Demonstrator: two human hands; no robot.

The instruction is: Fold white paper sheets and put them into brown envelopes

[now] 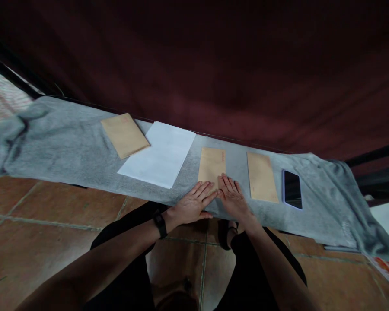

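My left hand (193,201) and my right hand (232,196) lie flat, fingers stretched out, side by side on the near end of a brown envelope (212,163) that lies on a grey cloth (68,142). Both hands press on the envelope and hold nothing. A black watch sits on my left wrist. Another brown envelope (262,175) lies just right of my right hand. A stack of white paper (160,154) lies to the left, and a third brown envelope (124,134) overlaps its far left corner.
A phone (292,189) with a dark screen lies on the cloth right of the envelopes. The cloth covers a narrow low surface before a dark red curtain (214,65). Terracotta floor tiles (52,220) and my dark-trousered legs are below.
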